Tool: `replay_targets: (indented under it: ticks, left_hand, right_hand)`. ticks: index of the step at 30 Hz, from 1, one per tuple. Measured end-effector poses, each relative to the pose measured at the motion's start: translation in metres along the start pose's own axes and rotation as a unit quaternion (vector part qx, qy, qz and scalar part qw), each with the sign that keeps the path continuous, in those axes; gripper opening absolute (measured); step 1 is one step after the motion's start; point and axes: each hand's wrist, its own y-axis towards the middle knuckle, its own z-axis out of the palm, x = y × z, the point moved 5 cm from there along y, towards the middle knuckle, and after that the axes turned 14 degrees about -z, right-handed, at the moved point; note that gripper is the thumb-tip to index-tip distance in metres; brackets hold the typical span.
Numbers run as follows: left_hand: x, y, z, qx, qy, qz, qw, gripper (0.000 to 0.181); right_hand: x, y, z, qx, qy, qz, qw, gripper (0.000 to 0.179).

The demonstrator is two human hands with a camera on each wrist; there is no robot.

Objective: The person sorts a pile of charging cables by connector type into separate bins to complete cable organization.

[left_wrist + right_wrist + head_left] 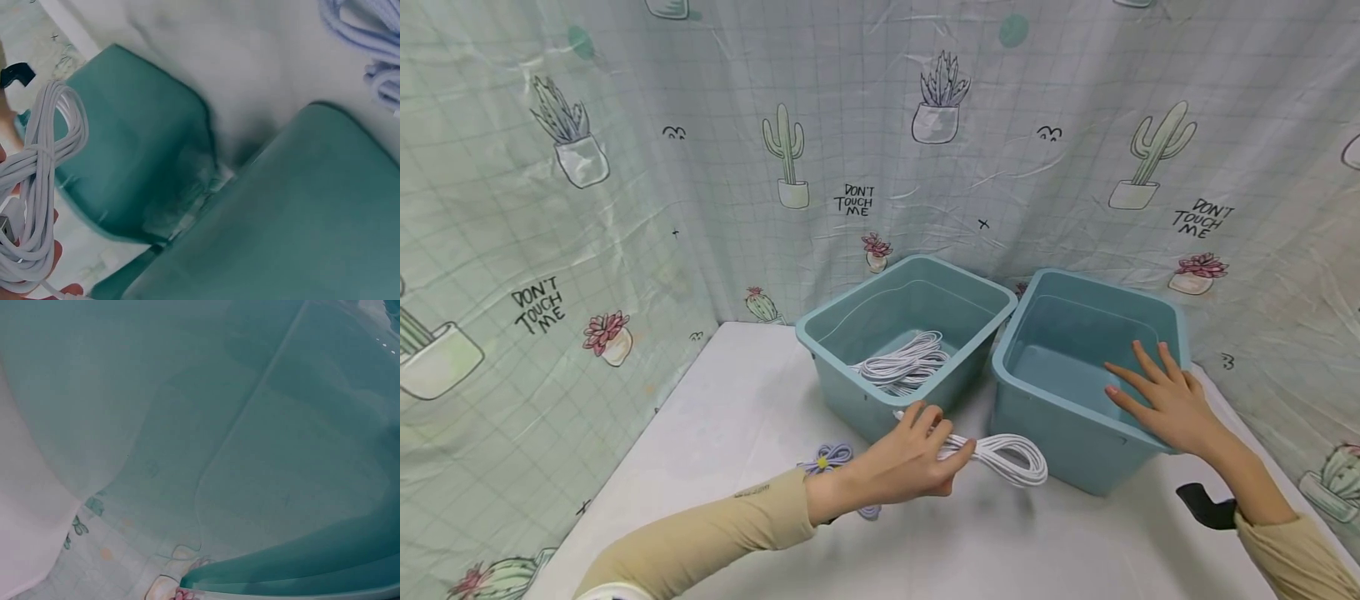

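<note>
My left hand [917, 458] holds a coiled white USB cable [1018, 462], with the long loop sticking out to the right. Up close in the left wrist view, the coiled cable [40, 169] shows a metal USB plug [6, 228] among its turns. This hand is just in front of the left teal bin [842, 392], in which several white cables [906, 362] lie bundled. Fingers spread, my right hand [1180, 408] reaches over the near right rim of the right teal bin [1060, 425]. Teal bin wall [250, 456] fills most of the right wrist view.
A lilac cable bundle [835, 456] with a yellow tie lies on the white table [752, 392], partly hidden behind the left forearm. Both bins stand side by side toward the back. A cactus-print curtain [865, 125] hangs behind and along the sides.
</note>
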Motion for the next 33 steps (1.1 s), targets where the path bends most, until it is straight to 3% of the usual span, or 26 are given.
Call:
replay_targets:
  ticks: [9,16,23,33]
  left_hand:
    - [0.015,0.006,-0.025,-0.04,-0.002,-0.009,0.9992,0.038]
    - [0.033,0.009,-0.037,-0.061,0.01,-0.018,0.9979,0.037]
    - [0.053,0.009,-0.042,-0.058,0.02,-0.031,0.9976,0.038]
    - [0.08,0.012,-0.039,-0.078,0.01,-0.039,0.9962,0.035]
  right_hand:
    - [-0.001,0.0,0.0,-0.004,-0.002,-0.001,1.0,0.056]
    - [-0.002,-0.001,0.0,-0.008,0.003,-0.004,1.0,0.056]
    - [-0.001,-0.001,0.0,-0.003,0.002,-0.003,1.0,0.056]
    - [0.001,0.0,0.0,0.004,0.001,0.004,1.0,0.057]
